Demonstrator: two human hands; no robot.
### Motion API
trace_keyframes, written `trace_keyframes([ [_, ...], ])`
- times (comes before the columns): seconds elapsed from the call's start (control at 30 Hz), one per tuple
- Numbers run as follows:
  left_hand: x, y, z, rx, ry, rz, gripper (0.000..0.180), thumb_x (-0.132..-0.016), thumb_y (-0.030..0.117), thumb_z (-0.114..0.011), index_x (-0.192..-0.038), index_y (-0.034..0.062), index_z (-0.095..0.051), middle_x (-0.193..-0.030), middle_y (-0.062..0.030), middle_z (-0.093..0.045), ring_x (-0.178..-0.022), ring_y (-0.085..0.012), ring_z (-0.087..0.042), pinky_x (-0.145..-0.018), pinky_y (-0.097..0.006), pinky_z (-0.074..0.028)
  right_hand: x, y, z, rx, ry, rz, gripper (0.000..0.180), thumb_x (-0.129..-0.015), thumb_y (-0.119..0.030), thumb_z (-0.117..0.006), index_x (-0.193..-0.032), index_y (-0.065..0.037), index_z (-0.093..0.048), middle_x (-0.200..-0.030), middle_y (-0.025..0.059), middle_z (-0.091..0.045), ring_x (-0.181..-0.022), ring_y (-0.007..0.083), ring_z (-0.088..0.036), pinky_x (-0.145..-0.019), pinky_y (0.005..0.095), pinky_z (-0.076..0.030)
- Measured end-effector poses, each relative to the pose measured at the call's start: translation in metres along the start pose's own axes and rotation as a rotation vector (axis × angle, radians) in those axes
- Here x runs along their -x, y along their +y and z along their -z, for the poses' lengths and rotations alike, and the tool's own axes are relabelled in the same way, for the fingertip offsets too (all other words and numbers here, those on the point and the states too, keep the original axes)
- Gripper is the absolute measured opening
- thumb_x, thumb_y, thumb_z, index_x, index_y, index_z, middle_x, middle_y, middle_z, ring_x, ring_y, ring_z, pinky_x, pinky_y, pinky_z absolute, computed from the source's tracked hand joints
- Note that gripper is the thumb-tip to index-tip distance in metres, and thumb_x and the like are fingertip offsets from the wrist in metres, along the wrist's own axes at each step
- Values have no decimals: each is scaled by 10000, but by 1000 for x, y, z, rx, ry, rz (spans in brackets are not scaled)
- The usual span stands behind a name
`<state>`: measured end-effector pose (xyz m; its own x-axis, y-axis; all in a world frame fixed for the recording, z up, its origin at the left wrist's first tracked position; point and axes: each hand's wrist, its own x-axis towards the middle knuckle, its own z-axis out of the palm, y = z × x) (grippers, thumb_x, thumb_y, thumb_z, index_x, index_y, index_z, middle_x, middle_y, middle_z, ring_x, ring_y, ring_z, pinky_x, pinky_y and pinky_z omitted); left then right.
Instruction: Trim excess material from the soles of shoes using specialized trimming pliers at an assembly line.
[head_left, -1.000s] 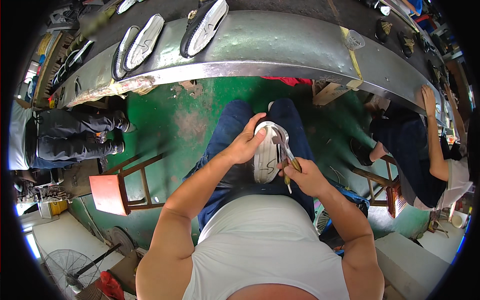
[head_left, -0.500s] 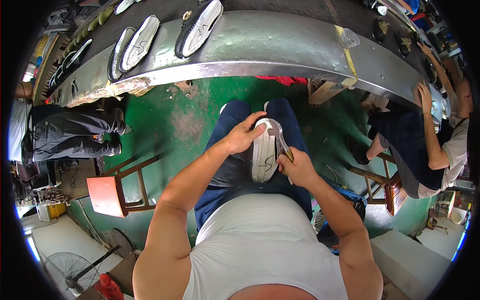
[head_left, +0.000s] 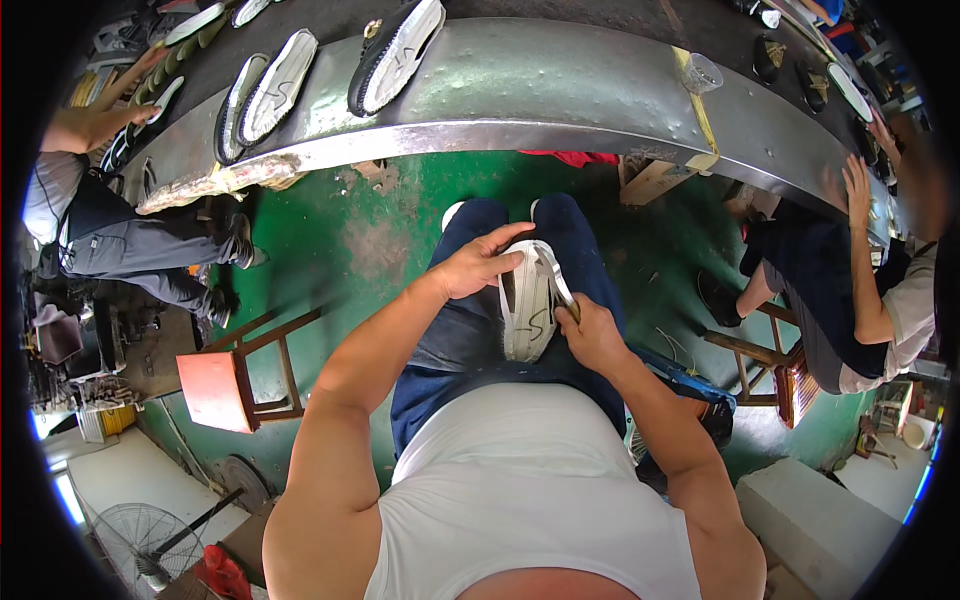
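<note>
A shoe lies sole up across my lap, its pale underside showing a dark curved pen mark. My left hand grips it by the far end, thumb on the underside and fingers along the rim. In my right hand is a hammer with a curved metal neck and a short handle. Its metal end lies over the far right part of the sole; whether it touches cannot be made out.
A metal-edged bench curves across the front, bearing several upturned shoes and a clear cup. Co-workers sit at left and right. A red-topped stool stands at left, a fan behind it.
The hammer and my right hand have shifted slightly, and the shoe has tilted a little. The co-worker at left has leaned in, with arms now over the bench.
</note>
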<state>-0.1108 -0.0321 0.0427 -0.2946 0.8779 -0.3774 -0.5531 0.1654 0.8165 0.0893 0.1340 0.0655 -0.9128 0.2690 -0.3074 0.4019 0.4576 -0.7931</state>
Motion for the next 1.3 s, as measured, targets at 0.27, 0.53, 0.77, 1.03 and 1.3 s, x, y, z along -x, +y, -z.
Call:
trace_keyframes([
  [0.27,-19,-11,-35,-230,320,-183,393,-958,177,-668,-1322,96,-544,-1156,-45,-629,-1058,-134,-588,-929,-292,-486,2,-16,33,78,-118,-55,240,-966,-212,-565,-1028,16,-603,-810,172,-686,-777,373,-664,-728,447,-509],
  [0.53,-36,-24,-20,-285,238,-150,416,-963,117,-659,-1364,109,-547,-1149,-42,-638,-1059,-117,-588,-928,-282,-489,5,-11,32,-90,-115,-148,243,-972,-235,-561,-943,2,-604,-763,107,-684,-689,252,-676,-654,368,-515],
  [0.77,-18,14,-17,-126,39,180,545,-954,210,-680,-1449,96,-484,-1169,-33,-639,-1044,-106,-585,-852,-267,-499,24,-26,27,523,-109,-26,244,-943,-195,-587,-1036,26,-544,-930,235,-693,-866,382,-704,-770,479,-545],
  [1.03,-44,-18,-19,-191,209,-10,433,-955,148,-655,-1373,86,-563,-1125,-46,-663,-969,-110,-623,-804,-275,-529,12,-30,70,-328,-383,-416,256,-980,-220,-556,-999,35,-544,-782,154,-651,-725,261,-680,-680,393,-552],
  [1.3,-38,0,-18,-202,56,147,569,-934,82,-657,-1468,89,-460,-1159,-52,-656,-984,-115,-622,-747,-233,-513,-29,-30,51,16,-219,-254,429,-1043,-325,-444,-878,54,-560,-699,167,-630,-613,302,-657,-648,426,-515],
])
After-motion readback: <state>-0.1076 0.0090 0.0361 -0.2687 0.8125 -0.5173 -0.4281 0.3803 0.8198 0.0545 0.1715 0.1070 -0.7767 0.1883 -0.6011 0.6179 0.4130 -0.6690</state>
